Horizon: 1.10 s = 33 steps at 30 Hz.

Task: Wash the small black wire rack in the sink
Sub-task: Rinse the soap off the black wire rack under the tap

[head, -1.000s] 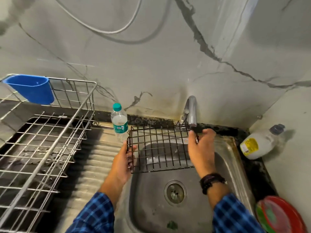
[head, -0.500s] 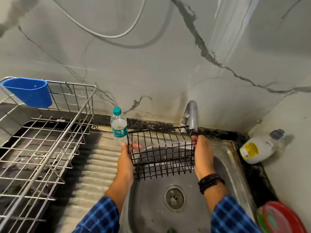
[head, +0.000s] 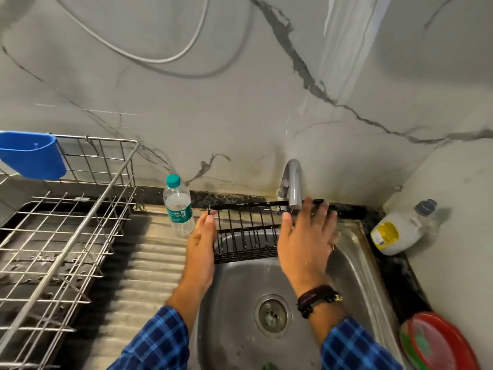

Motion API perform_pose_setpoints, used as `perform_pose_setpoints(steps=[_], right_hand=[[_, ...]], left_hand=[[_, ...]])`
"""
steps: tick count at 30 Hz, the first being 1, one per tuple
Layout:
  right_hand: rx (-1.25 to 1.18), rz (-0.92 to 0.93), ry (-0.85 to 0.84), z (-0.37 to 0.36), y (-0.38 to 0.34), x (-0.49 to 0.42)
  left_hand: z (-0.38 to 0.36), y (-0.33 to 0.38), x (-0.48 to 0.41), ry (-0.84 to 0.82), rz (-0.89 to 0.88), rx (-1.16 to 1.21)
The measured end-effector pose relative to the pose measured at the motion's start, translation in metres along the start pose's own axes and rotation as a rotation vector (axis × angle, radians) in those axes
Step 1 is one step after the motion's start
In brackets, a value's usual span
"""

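The small black wire rack (head: 245,236) is held above the back of the sink (head: 354,263), directly under the spout of the tap (head: 293,182). Its long side runs left to right and its base is tilted toward the viewer. The left hand (head: 201,241) is closed on the rack's left end with the thumb laid on the top rail at the corner; its fingers are hidden behind the wires. The right hand (head: 304,241) is spread flat, fingers straight and apart, over the rack's right portion, and nothing is gripped by it. It is blurred, so exact contact cannot be confirmed. Running water cannot be made out with certainty.

The step in hand is judged to be rubbing the wires under the tap.

Recommendations: a firm left grip is called for, since the weight appears to be carried there while the other palm rubs. The rack should be shifted sideways beneath the spout so that every bar is passed under it, then turned so that the underside is reached. Rubbing is best done along the bars, not across, so that fingers are not caught. The rack should be held low in the basin to limit splashing toward the water bottle (head: 178,206), which stands just beside the left hand
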State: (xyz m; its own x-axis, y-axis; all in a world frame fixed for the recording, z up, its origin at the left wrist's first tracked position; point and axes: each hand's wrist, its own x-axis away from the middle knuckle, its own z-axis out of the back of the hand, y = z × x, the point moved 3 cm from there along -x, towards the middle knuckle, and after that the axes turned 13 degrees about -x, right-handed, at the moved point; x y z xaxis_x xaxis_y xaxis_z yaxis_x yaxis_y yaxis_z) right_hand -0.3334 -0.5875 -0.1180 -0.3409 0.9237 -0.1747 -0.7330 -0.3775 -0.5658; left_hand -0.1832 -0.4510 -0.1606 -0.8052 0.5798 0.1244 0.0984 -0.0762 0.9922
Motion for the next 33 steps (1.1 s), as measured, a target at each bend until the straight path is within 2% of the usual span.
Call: perform_pose_setpoints(steps=[2, 6, 8, 10, 15, 19, 20, 23, 26, 28, 30, 31, 33], right_hand=[[0.124, 0.117, -0.101, -0.006, -0.023, 0.006], [0.067, 0.522, -0.348, -0.022, -0.070, 0.027], [0.056, 0.611, -0.384, -0.024, -0.071, 0.027], [0.040, 0.533, -0.347, -0.020, -0.050, 0.015], [0.169, 0.200, -0.234, 0.000, 0.039, -0.020], [-0.161, -0.072, -0.107, 0.013, 0.067, -0.032], [-0.269, -0.186, -0.109, 0.013, 0.071, -0.035], [-0.686, -0.597, -0.204, -0.001, 0.095, -0.040], [-0.831, -0.884, -0.365, -0.012, 0.114, -0.037], [-0.867, -0.931, -0.380, -0.005, 0.114, -0.031], [-0.944, -0.918, -0.350, -0.002, 0.118, -0.027], [-0.985, -0.891, -0.346, 0.000, 0.118, -0.023], [-1.023, -0.799, -0.323, 0.004, 0.113, -0.018]], left_hand=[[-0.008, -0.001, 0.004, 0.006, -0.036, -0.046], [-0.023, -0.009, 0.006, -0.041, -0.009, 0.006], [-0.029, -0.014, 0.009, -0.058, 0.005, 0.046], [-0.034, -0.014, 0.012, -0.082, 0.006, 0.030], [-0.037, -0.017, 0.009, -0.089, 0.015, -0.028], [-0.032, -0.025, 0.004, -0.079, 0.020, -0.025], [-0.030, -0.026, 0.004, -0.075, 0.011, -0.023], [-0.022, -0.026, 0.002, -0.094, -0.026, -0.050], [-0.020, -0.010, 0.007, -0.117, -0.123, -0.121], [-0.016, 0.001, 0.008, -0.154, -0.188, -0.180], [-0.011, -0.002, -0.001, -0.158, -0.148, -0.247], [-0.009, -0.004, -0.004, -0.155, -0.061, -0.279], [-0.008, -0.009, -0.008, -0.127, 0.183, -0.168]])
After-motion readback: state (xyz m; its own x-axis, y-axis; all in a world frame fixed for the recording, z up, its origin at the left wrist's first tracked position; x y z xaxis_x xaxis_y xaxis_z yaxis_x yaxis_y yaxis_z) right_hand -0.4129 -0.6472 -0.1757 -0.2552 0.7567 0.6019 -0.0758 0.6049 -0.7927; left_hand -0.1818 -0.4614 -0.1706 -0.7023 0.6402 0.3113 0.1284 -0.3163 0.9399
